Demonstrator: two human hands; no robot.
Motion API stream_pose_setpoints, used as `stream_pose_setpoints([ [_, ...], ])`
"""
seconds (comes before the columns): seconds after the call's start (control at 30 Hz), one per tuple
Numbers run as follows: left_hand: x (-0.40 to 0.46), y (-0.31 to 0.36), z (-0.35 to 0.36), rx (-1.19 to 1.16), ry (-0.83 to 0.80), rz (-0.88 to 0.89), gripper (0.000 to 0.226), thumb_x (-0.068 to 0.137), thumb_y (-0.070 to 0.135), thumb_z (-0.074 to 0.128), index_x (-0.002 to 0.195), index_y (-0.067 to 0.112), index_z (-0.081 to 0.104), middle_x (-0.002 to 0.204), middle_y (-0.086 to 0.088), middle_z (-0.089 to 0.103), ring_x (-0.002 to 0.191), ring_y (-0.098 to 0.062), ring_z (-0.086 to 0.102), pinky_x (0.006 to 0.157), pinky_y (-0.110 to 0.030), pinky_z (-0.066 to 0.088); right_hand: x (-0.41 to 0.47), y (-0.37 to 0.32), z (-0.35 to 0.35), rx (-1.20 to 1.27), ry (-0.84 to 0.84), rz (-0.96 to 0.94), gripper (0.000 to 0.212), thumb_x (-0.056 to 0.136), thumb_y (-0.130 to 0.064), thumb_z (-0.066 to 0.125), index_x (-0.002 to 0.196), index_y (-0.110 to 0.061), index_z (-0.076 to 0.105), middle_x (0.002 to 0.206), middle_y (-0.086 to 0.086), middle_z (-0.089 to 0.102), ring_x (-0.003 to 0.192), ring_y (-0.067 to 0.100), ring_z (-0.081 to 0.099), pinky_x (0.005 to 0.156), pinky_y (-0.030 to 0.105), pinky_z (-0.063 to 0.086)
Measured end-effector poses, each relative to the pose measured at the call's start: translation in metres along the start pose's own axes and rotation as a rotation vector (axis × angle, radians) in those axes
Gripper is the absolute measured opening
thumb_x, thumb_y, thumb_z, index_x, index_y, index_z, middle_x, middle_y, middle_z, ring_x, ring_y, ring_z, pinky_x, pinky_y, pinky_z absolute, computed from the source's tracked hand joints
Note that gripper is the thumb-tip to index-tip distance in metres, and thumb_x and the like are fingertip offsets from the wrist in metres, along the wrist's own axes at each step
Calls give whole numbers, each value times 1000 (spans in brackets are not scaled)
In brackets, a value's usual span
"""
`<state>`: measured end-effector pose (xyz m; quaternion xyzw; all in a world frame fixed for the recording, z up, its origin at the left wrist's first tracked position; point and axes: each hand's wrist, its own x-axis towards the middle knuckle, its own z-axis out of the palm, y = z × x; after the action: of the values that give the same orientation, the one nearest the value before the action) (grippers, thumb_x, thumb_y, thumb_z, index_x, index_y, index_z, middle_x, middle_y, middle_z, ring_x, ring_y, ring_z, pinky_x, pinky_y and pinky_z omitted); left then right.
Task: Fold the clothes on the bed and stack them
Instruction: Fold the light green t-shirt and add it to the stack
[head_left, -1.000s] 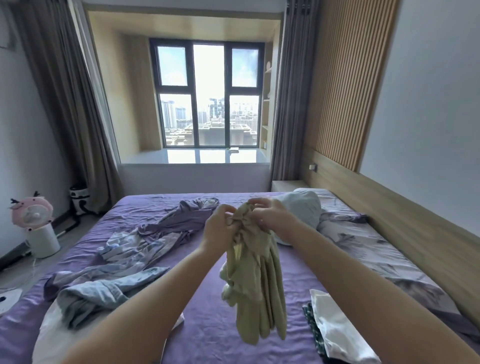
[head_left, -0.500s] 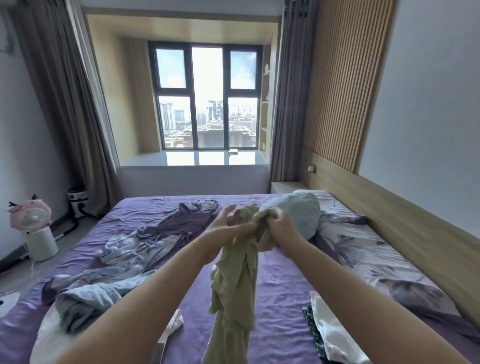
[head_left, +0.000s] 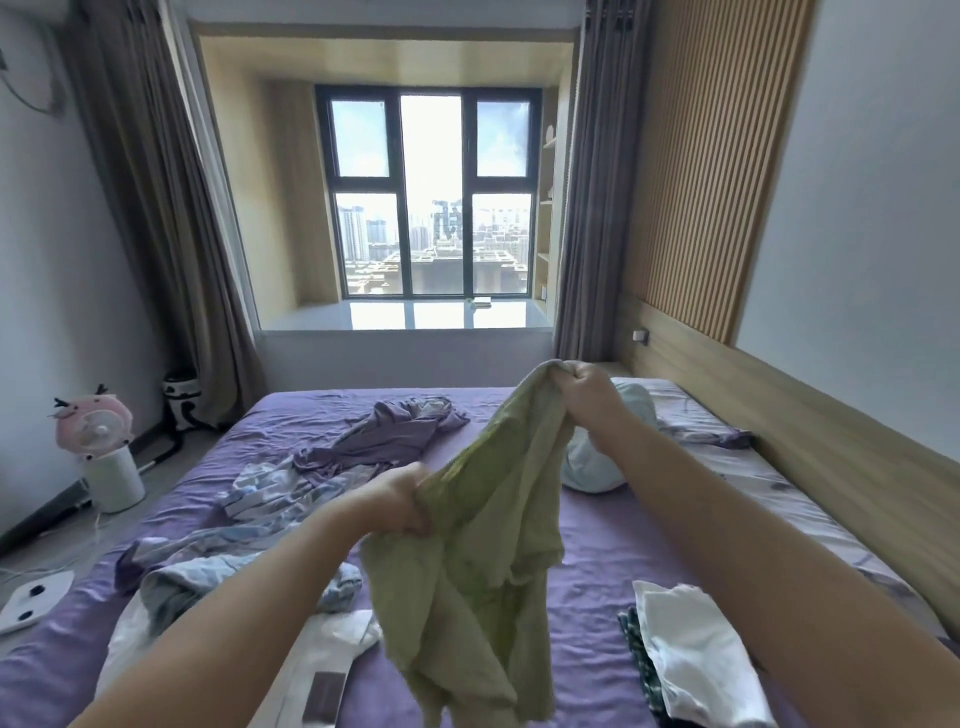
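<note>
I hold a pale green garment (head_left: 488, 545) in the air over the purple bed (head_left: 592, 551). My right hand (head_left: 587, 389) grips its upper edge, raised and farther out. My left hand (head_left: 400, 499) grips another part of the edge, lower and nearer to me. The cloth is stretched between both hands and hangs crumpled below them. Unfolded clothes lie on the bed's left side: a purple garment (head_left: 384, 441), a blue-and-white patterned one (head_left: 270, 483) and a grey-blue one (head_left: 208, 577). A folded white item (head_left: 691, 654) tops a small stack at the lower right.
A light blue pillow (head_left: 597, 462) and a floral pillow (head_left: 696, 415) lie by the wooden headboard (head_left: 810, 426) on the right. A white garment (head_left: 322, 654) lies at the near left. A pink fan (head_left: 98, 431) stands on the floor at left. Curtains frame the window beyond.
My hands have parted: the right one rose and moved away, the left one dropped toward me. The green garment, bunched between them before, is now spread out.
</note>
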<state>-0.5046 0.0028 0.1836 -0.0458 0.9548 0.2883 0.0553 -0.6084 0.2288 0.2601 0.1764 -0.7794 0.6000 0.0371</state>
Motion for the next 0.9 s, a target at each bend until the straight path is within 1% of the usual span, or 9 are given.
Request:
stream_pose_setpoints([
  [0.1,-7,-24,-2,101,14,-192,8,74,12,66,83,13,67,89,-6,67,83,-20,62,68,-26,48,-1,-6,-15,119,-4,26,24,97,-14,47,75,-13,56,66,5,53,60,18,48,54,28,38],
  [0.2,-13,-39,-7,116,57,-310,17,78,13,59,90,6,69,97,-13,69,86,-25,65,62,-27,50,-1,-4,-22,150,-8,57,22,97,-12,47,77,-13,57,66,4,54,57,15,49,51,26,40],
  [0.27,-20,-44,-11,152,99,-390,9,79,14,54,77,10,62,87,-12,65,70,-22,60,47,-21,42,-2,3,-25,163,6,90,22,96,-7,45,79,-13,58,67,5,54,57,16,50,51,26,40],
  [0.33,-25,-47,-15,138,192,-437,14,79,18,53,65,14,53,71,-8,57,65,-21,53,47,-22,35,-4,13,-25,163,43,125,25,93,-2,43,79,-15,59,70,5,56,61,17,52,53,27,42],
  [0.5,-24,-39,-12,-260,474,-282,26,77,39,69,71,14,63,73,-11,64,69,-26,58,67,-34,49,-11,40,-26,2,44,161,20,91,1,46,84,-9,62,68,1,56,60,11,51,50,16,43],
  [0.67,-15,-15,-5,-262,653,-157,20,89,32,64,94,12,63,88,-6,65,84,-25,61,76,-34,47,-13,66,-40,-208,-126,157,21,86,3,52,98,-3,68,70,-4,58,65,6,50,47,5,37],
  [0.73,-12,-7,-2,-262,718,-152,21,90,30,62,98,10,61,90,-5,63,85,-24,58,75,-33,44,-13,72,-43,-245,-107,89,18,87,0,55,97,-3,70,76,1,63,69,9,52,54,9,40],
  [0.83,-13,4,-3,-281,793,-141,16,89,26,62,93,11,57,85,-4,60,83,-23,55,71,-30,38,-11,76,-46,-326,-54,-13,13,89,-11,59,92,-5,70,88,12,70,80,19,58,71,30,44],
  [0.9,-15,9,-8,-270,838,-126,15,87,24,65,89,13,54,82,-2,58,79,-22,54,70,-28,35,-10,75,-47,-350,-26,-60,16,90,-17,59,89,-5,70,86,17,70,77,22,58,71,34,43],
])
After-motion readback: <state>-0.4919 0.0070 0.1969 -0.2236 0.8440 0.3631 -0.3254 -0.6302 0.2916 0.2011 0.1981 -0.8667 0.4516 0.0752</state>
